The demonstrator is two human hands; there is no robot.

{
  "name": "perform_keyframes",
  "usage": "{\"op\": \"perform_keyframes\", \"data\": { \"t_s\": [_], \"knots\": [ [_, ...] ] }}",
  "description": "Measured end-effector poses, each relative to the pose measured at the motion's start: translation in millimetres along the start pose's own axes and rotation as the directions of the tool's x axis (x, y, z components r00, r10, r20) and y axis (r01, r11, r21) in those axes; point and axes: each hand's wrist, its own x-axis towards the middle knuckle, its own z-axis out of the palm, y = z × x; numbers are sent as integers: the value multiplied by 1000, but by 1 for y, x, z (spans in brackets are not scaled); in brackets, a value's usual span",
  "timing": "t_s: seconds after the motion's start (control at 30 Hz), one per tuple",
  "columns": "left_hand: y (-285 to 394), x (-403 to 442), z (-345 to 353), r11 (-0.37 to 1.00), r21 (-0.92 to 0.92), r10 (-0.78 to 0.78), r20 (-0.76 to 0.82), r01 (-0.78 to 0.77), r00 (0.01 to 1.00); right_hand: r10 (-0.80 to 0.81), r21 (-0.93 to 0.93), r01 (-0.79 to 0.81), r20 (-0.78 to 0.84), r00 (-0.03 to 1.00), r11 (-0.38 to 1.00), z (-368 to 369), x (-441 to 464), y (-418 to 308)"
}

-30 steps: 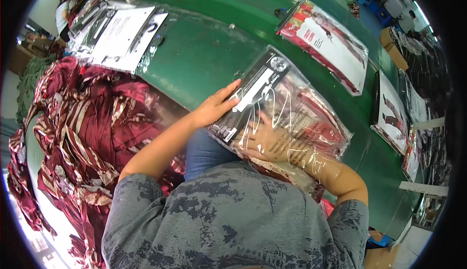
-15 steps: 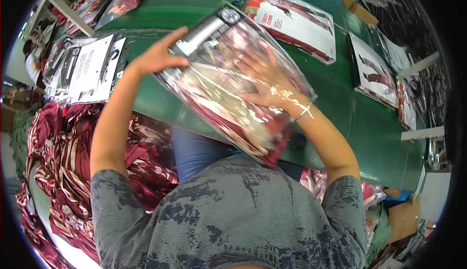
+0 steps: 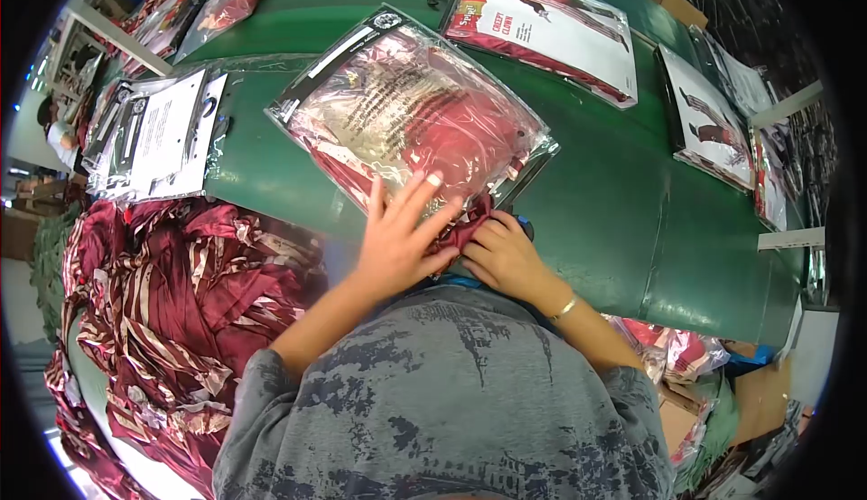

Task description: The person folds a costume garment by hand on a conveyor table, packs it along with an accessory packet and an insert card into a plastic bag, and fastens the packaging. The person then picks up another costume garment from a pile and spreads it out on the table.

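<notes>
**Filled clear bag (image 3: 406, 116) lies aslant at mid-frame, two hands at its lower edge**

The bag rests tilted on the green counter (image 3: 596, 220), its black header strip (image 3: 339, 57) toward the upper left and maroon and cream fabric showing through the plastic. The left hand (image 3: 397, 242) is laid at the bag's lower edge, fingers spread wide, the tips on the plastic. Just beside it, the right hand (image 3: 510, 261) has its fingers curled narrow on dark red cloth (image 3: 471, 229) at the bag's lower corner; the fingertips are partly hidden. A thin bracelet (image 3: 566, 307) circles the right wrist, and a small dark blue object (image 3: 524, 226) sits next to that hand.

At the upper right lies a pack printed "Creepy Clown" (image 3: 546, 35), with another picture-fronted pack (image 3: 709, 125) near the right edge. Clear bags with white sheets (image 3: 167, 125) lie at the upper left of the frame. Below them, a heap of maroon and striped garments (image 3: 181, 292) fills the left side. A cardboard box (image 3: 763, 401) stands at the lower right, near plastic-wrapped red goods (image 3: 682, 351).
</notes>
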Motion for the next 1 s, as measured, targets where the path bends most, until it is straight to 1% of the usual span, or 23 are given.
{"op": "perform_keyframes", "data": {
  "t_s": [0.03,0.07,0.13,0.17,0.23,0.27,0.33,0.4,0.47,0.53,0.57,0.6,0.7,0.8,0.83,0.93,1.0],
  "knots": [
    [2,-2,9,1000,18,-17,-30,18,999,-1,-15,2,49,999,1000,3,7,3],
    [1,-5,14,999,37,-31,-61,33,998,-13,-33,13,-3,1000,999,9,12,3],
    [3,-6,8,1000,-5,-26,-44,26,999,-40,-68,32,-109,993,997,21,20,4],
    [3,-8,3,999,-22,-28,-41,27,999,-19,-129,13,-45,999,992,27,16,4],
    [7,-13,4,993,-95,-76,10,76,997,98,-196,-77,101,990,978,19,18,-13],
    [9,-14,3,990,-109,-89,19,91,996,126,-253,-83,160,979,964,14,24,-17],
    [17,-15,-4,990,-103,-92,26,94,995,125,-296,-65,192,973,953,15,22,-16],
    [11,-22,7,996,-46,-68,54,70,996,-74,-194,86,69,995,977,26,11,-5],
    [15,-26,15,996,-34,-84,8,84,996,-124,-60,120,-63,990,991,30,16,-2],
    [17,-28,17,996,4,-90,6,90,996,-113,-88,114,13,994,990,18,28,-15],
    [16,-29,18,995,-50,-90,-27,89,996,-94,-105,97,36,995,990,19,31,-15],
    [16,-29,20,996,-38,-84,-43,82,996,-68,-122,75,60,996,990,19,34,-17],
    [14,-32,24,998,-28,-60,-93,58,994,-110,-218,104,-12,994,970,15,40,-30],
    [13,-32,25,998,-23,-60,-98,58,993,-42,-198,49,40,998,979,14,43,-24],
    [13,-32,22,997,-47,-66,-97,62,993,-29,-211,46,83,996,976,12,42,-21],
    [12,-32,16,999,-2,-41,-123,41,992,-100,-128,103,31,994,986,10,45,-18],
    [8,-36,17,999,-35,-46,-187,40,981,-16,-86,37,233,972,996,6,42,-18]
  ]
}}
